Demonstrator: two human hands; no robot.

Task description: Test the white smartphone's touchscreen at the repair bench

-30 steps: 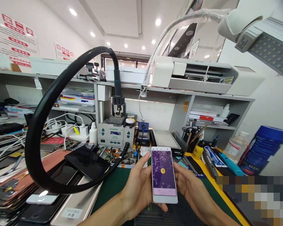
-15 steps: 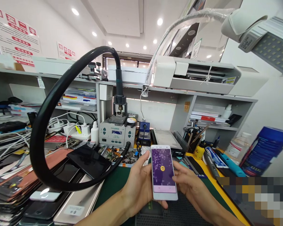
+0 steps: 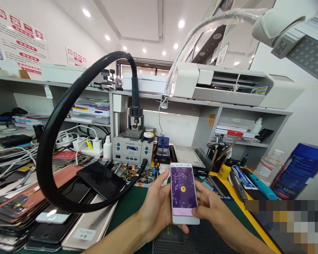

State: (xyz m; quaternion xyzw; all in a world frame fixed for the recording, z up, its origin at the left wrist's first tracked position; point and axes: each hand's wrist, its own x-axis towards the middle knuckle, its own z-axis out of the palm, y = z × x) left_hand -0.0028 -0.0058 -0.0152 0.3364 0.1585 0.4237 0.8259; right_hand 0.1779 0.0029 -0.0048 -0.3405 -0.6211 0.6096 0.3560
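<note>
A white smartphone (image 3: 184, 194) is held upright between my two hands, its screen lit purple with a small yellow round icon and a pink strip at the bottom. My left hand (image 3: 159, 204) supports it from the left and behind, with fingertips showing below its lower edge. On the right side, my right hand (image 3: 208, 203) grips the phone's edge, its thumb over the lower right of the screen. The fingers behind the phone are hidden. Below lies a black perforated mat (image 3: 201, 238) on a green work surface (image 3: 131, 201).
A black hose (image 3: 43, 155) loops at the left from the hot air station (image 3: 132, 150). Stacked phones and tablets (image 3: 79, 222) crowd the left. A parts tray (image 3: 148, 174) stands behind my hands. On the right are a yellow bottle (image 3: 224, 170), a clear bottle (image 3: 270, 165) and a blue canister (image 3: 298, 171).
My right thumb has moved down from the phone's right edge to the lower right of the screen. The phone and my left hand stay nearly in place.
</note>
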